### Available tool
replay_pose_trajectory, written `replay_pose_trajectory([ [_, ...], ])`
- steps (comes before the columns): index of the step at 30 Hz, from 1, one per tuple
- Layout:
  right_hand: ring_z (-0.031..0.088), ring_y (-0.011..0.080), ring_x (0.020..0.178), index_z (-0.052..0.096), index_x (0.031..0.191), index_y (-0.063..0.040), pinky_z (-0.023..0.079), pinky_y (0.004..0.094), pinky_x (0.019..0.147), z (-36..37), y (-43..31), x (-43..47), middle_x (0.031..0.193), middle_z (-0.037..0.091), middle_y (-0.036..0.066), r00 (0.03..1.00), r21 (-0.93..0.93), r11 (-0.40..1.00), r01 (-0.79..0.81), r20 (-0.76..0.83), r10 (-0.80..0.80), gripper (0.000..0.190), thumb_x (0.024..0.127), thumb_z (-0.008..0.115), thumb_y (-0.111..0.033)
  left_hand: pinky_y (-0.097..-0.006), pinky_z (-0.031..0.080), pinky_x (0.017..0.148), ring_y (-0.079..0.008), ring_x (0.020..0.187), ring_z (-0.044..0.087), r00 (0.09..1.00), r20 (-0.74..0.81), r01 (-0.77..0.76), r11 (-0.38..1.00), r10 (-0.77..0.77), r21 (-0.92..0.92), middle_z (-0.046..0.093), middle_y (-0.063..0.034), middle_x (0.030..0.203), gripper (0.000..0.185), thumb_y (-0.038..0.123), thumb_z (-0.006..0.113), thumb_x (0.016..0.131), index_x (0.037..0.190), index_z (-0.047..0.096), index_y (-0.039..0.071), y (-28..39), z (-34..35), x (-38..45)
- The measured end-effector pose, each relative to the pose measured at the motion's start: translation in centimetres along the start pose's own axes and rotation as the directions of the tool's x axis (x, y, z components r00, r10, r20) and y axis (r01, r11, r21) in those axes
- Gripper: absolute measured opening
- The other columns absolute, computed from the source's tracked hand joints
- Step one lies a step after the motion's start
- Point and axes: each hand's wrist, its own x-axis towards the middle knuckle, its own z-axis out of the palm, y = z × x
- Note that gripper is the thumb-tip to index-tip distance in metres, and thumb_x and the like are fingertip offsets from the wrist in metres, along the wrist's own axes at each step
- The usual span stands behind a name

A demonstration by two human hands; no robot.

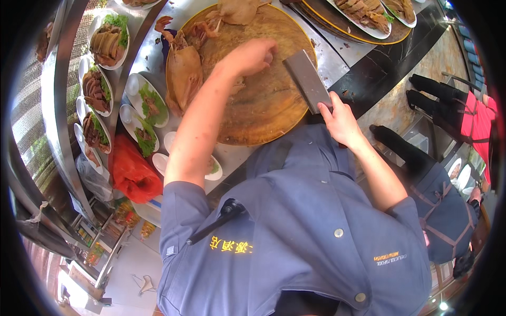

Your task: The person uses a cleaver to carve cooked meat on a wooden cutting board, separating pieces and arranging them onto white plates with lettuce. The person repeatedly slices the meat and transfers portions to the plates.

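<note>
A round wooden chopping board lies in front of me. My left hand is over its middle, fingers curled, with nothing visible in them. In my right hand is the handle of a cleaver, its broad blade over the board's right edge, pointing up and left. A cooked whole bird, seemingly duck or goose, lies along the board's left side, partly behind my left forearm. Another piece of cooked poultry is at the far edge, cut off by the frame. Small scraps lie on the wood.
Plates of sliced meat with lettuce line the left, near smaller plates and a red plastic bag. More boards bear plated meat at upper right. A person in dark clothing and another in a red apron are at right.
</note>
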Motion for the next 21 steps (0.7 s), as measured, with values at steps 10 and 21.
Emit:
replay_pose_trajectory([
  [10, 0.077, 0.0129, 0.081, 0.055, 0.151, 0.002, 0.062, 0.0304, 0.061, 3.8, 1.1, 0.6, 0.106, 0.078, 0.014, 0.989, 0.266, 0.964, -0.008, -0.139, 0.047, 0.045, 0.111, 0.073, -0.010, -0.0378, 0.059, 0.111, -0.0244, 0.126, 0.077, 0.937, -0.350, -0.110, 0.934, -0.017, -0.339, 0.082, -0.0106, 0.126, 0.021, -0.001, 0.075, 0.100, 0.119, 0.082, 0.003, -8.7, -0.4, -5.5],
  [21, 0.077, 0.0124, 0.076, 0.056, 0.161, -0.002, 0.062, 0.0306, 0.066, 15.7, -2.6, 5.9, 0.099, 0.081, 0.009, 0.960, 0.453, 0.884, 0.113, -0.278, 0.020, 0.055, 0.110, 0.076, -0.007, -0.0627, 0.032, 0.134, -0.0475, 0.163, 0.039, 0.765, -0.626, -0.064, 0.985, 0.152, 0.162, 0.043, -0.0180, 0.175, 0.090, 0.055, 0.081, 0.096, 0.168, 0.048, 0.011, -5.7, 7.0, -7.6],
])
